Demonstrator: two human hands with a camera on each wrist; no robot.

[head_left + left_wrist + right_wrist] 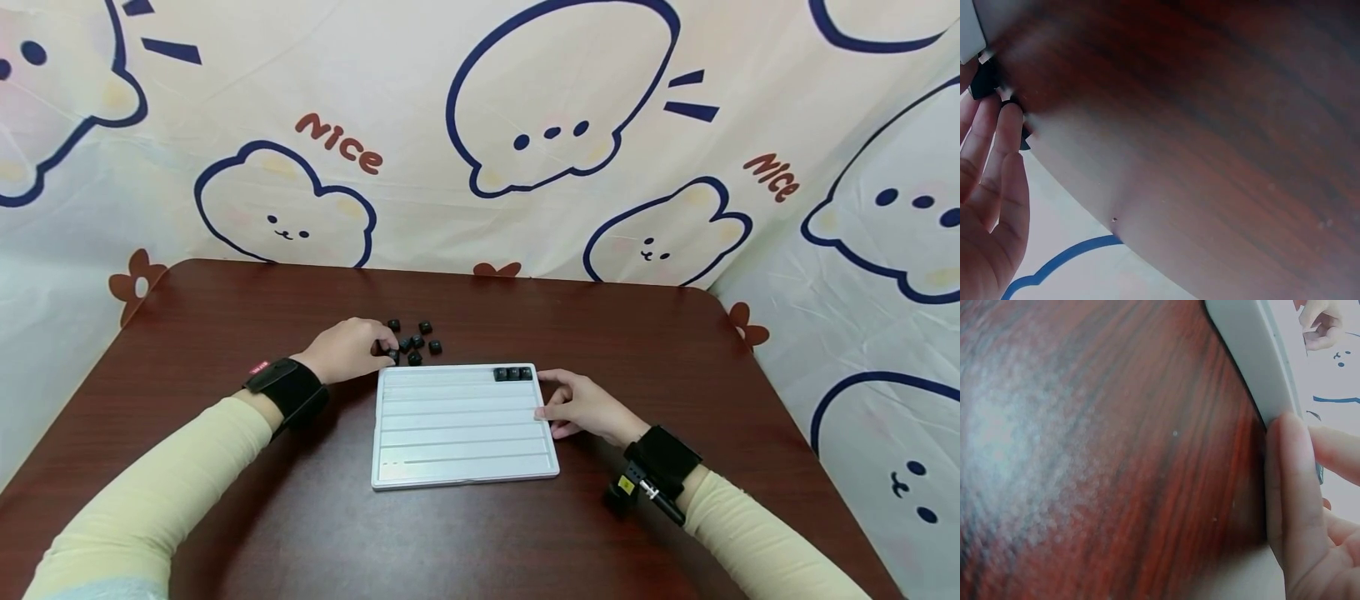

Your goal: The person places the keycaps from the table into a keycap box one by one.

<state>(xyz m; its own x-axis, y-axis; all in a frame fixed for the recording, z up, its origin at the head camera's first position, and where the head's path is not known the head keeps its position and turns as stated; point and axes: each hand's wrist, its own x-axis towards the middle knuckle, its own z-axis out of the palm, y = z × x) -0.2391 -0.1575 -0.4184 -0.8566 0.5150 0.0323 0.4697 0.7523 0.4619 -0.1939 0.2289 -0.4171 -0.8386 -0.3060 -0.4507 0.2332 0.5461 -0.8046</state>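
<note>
A flat white board with raised horizontal ridges [457, 450] lies on the table. Three small black keycap-like blocks [513, 374] sit in a row at its top right corner. Beyond its top left corner, several more loose black blocks [417, 341] are scattered. My left hand [348, 350] pinches one black block [985, 80] between thumb and fingers beside that corner; the fingers partly cover it. With thumb and fingers, my right hand [588, 406] holds the board's right edge. The right wrist view shows the thumb [1297, 481] against the white rim [1260, 356].
The dark brown wooden table [300, 517] extends around the board. A printed cloth [420, 225] with cartoon figures stands behind the table and at its sides. Each wrist wears a black strap, the left strap [288, 390] near the board's left side.
</note>
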